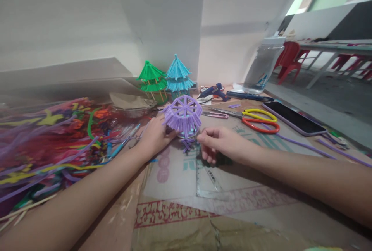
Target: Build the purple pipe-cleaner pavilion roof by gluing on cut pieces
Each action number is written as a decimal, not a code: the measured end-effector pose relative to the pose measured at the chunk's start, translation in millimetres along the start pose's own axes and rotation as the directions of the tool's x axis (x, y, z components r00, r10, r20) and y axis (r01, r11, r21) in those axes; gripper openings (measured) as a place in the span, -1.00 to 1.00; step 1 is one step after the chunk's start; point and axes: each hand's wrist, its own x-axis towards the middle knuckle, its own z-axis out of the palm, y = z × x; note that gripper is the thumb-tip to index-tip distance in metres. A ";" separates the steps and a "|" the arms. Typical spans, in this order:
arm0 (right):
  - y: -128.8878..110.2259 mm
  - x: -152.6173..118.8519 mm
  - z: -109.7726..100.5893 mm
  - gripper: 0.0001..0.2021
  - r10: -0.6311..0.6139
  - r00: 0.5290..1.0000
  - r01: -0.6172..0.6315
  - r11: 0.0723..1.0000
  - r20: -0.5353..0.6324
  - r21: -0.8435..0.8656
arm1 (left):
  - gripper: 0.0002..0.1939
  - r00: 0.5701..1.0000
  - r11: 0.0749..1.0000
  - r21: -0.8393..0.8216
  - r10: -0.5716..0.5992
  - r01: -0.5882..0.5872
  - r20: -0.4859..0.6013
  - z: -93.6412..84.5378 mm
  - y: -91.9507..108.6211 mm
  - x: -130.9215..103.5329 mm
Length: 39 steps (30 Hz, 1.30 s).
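A small purple pipe-cleaner pavilion stands in front of me, with a spoked open top and a fringe of strips sloping down around it. My left hand grips its left side low down, the fingertips partly hidden behind the fringe. Close to its lower right edge is my right hand, fingers curled and thumb against the forefinger; what they pinch, if anything, is hidden. Short purple pipe-cleaner pieces lie just below the pavilion. A clear set square rests under and in front of my right hand.
Behind stand a green model and a blue model with tiered roofs. Yellow-and-orange scissors, a glue gun, a phone and a water bottle lie rightward. Colourful pipe cleaners heap at left.
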 end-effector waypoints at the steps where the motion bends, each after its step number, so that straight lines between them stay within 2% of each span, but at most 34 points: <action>1: -5.7 -4.3 -4.2 -0.59 -0.085 0.996 0.079 0.985 -0.031 -0.153 | -0.54 1.000 1.000 -0.011 0.000 0.000 0.001 0.2 -0.3 0.2; 2: -12.3 -8.0 -8.5 -0.66 -0.233 0.970 0.199 0.922 -0.066 -0.332 | -0.55 1.000 1.000 -0.019 0.001 -0.001 0.004 0.5 -0.8 0.4; 3: -19.4 -10.7 -12.8 -0.74 -0.393 0.918 0.308 0.800 -0.062 -0.515 | -0.54 1.000 1.000 -0.024 0.003 -0.002 0.008 1.0 -1.3 0.5; 5: -32.9 -11.4 -20.7 -0.84 -0.640 0.767 0.442 0.466 0.053 -0.766 | -0.52 1.000 1.000 -0.026 0.006 -0.005 0.017 2.2 -2.3 0.6; 7: -43.1 -6.1 -26.7 -0.76 -0.733 0.652 0.464 0.184 0.194 -0.866 | -0.49 1.000 1.000 -0.027 0.008 -0.008 0.022 3.1 -2.9 0.3; 8: -46.4 -2.0 -28.7 -0.71 -0.747 0.618 0.457 0.086 0.246 -0.885 | -0.48 1.000 1.000 -0.029 0.011 -0.011 0.018 3.4 -3.1 0.1; 11: -49.9 10.8 -31.6 -0.64 -0.747 0.578 0.426 -0.069 0.330 -0.902 | -0.48 1.000 0.999 -0.038 0.029 -0.029 -0.012 4.0 -3.5 -0.3; 13: -48.5 16.4 -31.8 -0.65 -0.753 0.560 0.416 -0.105 0.345 -0.903 | -0.47 0.999 0.998 -0.044 0.039 -0.040 -0.024 4.3 -4.0 -0.3; 16: -44.2 19.3 -32.3 -0.69 -0.775 0.538 0.399 -0.110 0.330 -0.910 | -0.46 0.998 0.997 -0.049 0.052 -0.053 -0.024 4.4 -4.4 -0.2; 25: -36.6 22.7 -33.4 -0.69 -0.785 0.532 0.389 -0.108 0.319 -0.915 | -0.54 1.000 1.000 -0.017 0.024 -0.024 -0.003 2.5 -1.7 0.1; 33: -28.7 30.4 -31.8 -0.74 -0.825 0.469 0.421 -0.104 0.315 -0.901 | -0.55 1.000 1.000 -0.013 0.022 -0.022 -0.003 3.5 -2.1 -0.4; 39: -27.4 31.1 -29.0 -0.75 -0.820 0.482 0.423 -0.090 0.308 -0.902 | -0.55 1.000 0.999 -0.017 0.030 -0.030 -0.003 3.9 -2.8 0.5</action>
